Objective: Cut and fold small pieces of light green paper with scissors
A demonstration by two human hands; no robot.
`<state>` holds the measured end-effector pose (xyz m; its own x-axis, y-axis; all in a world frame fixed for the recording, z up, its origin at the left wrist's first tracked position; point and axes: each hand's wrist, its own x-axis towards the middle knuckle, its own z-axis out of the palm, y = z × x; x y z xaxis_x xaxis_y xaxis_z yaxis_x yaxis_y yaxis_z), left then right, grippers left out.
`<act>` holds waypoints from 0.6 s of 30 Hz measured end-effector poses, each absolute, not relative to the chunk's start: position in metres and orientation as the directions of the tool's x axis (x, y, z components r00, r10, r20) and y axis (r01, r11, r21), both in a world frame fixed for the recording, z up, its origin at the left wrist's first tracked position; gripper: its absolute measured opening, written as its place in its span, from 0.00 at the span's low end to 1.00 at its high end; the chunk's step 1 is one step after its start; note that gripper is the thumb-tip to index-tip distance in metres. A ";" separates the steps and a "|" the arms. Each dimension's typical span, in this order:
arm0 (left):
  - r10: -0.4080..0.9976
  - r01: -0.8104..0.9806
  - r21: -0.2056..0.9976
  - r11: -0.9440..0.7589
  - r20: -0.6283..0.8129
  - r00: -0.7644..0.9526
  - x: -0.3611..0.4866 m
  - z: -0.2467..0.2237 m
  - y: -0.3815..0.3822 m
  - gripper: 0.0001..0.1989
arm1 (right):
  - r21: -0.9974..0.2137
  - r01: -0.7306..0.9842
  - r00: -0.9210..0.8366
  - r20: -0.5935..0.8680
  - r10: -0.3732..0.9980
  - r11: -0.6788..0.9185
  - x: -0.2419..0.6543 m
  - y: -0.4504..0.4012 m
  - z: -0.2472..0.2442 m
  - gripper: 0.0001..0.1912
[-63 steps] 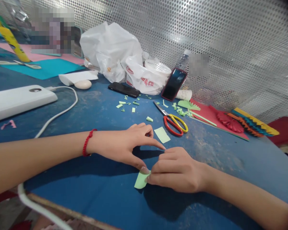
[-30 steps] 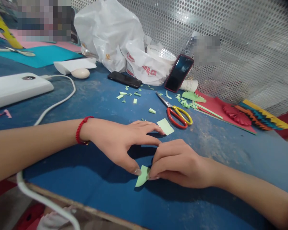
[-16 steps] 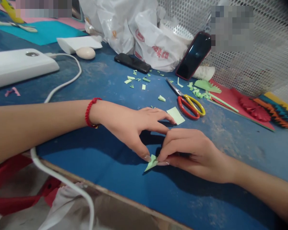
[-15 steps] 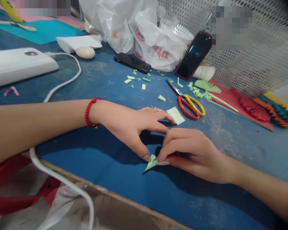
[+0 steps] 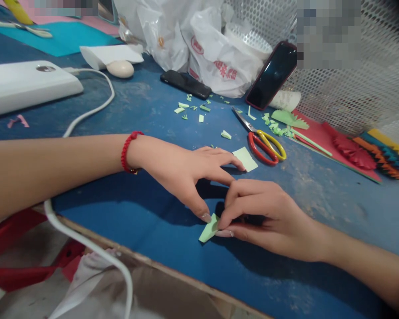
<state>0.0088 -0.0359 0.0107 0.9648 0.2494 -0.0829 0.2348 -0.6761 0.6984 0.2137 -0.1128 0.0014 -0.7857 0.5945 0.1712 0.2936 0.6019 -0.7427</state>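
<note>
A small piece of light green paper (image 5: 208,230) lies near the front edge of the blue table, partly covered by fingers. My right hand (image 5: 269,217) pinches its right side between thumb and fingertips. My left hand (image 5: 182,170) stretches over the table with fingers apart, its thumb tip touching the paper's upper edge. Beyond the left fingers lies a pale green paper square (image 5: 246,159), with a fingertip at its near edge. Scissors (image 5: 260,139) with one red and one yellow handle lie just past the square.
Green paper scraps (image 5: 201,118) lie scattered before a black phone (image 5: 186,84). Another phone (image 5: 271,75) leans by white plastic bags (image 5: 216,57). A white power bank (image 5: 29,84) trails a cable (image 5: 86,116) under my left arm. Red paper (image 5: 314,133) is at right.
The small green paper has turned slightly in my right fingers, and its near end now looks broader and blunter instead of pointed. Both hands stay in nearly the same place.
</note>
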 end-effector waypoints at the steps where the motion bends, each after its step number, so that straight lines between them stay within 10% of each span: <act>1: 0.254 0.235 0.702 -0.673 -0.079 0.964 0.009 0.011 -0.036 0.18 | -0.743 0.302 -0.780 0.167 0.603 0.597 0.213 -0.114 0.001 0.03; 18: 0.195 0.227 0.658 -0.718 -0.124 0.973 0.007 0.010 -0.033 0.23 | -0.684 0.457 -0.736 0.068 0.673 0.568 0.209 -0.126 0.005 0.03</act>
